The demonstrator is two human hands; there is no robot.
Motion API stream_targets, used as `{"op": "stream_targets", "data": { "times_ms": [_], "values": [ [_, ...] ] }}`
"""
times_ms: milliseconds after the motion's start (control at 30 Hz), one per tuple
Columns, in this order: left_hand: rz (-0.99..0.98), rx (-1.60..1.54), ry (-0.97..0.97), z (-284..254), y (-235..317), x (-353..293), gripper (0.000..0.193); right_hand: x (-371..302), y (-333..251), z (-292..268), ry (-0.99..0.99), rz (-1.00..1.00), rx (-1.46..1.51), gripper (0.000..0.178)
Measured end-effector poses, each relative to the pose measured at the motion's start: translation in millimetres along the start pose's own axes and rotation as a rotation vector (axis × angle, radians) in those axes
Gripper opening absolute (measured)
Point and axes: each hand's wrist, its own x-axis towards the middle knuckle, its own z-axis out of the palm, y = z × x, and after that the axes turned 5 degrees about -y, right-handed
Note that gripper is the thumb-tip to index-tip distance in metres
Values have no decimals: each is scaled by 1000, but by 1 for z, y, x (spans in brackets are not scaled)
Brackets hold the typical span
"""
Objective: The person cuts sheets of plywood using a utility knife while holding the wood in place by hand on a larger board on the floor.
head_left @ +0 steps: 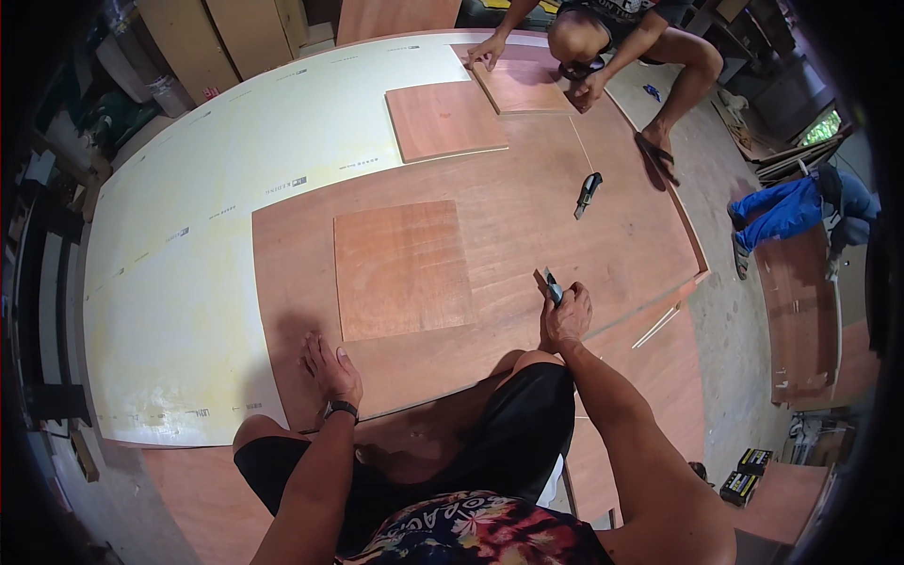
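Note:
My right hand (569, 316) is closed around a utility knife (554, 287), whose blade points away from me over the brown plywood sheet (527, 202). To the left, my left hand (331, 369) is open, its fingers stretched out over the same sheet near its left edge; I cannot tell whether it touches the wood. Between and beyond my hands lies a square plywood panel (403, 270), flat on the sheet. Another utility knife (589, 196) rests farther off on the right.
A white printed sheet (169, 311) spreads along the left. Farther back lies another square panel (445, 121). A co-worker (603, 38) squats beyond it, hands at a third panel (527, 87). Thin wood strips (656, 327) lie at the right. Another person (800, 207) is at the far right.

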Motion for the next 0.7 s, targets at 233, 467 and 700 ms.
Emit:
{"op": "stream_targets", "data": {
  "times_ms": [233, 467, 700],
  "values": [
    [-23, -6, -21, -2, 0, -1, 56, -1, -4, -1, -11, 18, -4, 35],
    [-22, -16, -27, -4, -1, 1, 59, -1, -6, -4, -24, 19, -2, 37],
    [-41, -6, -63, -6, 5, 0, 62, -1, -1, -4, -53, 36, -8, 39]
  ]
}}
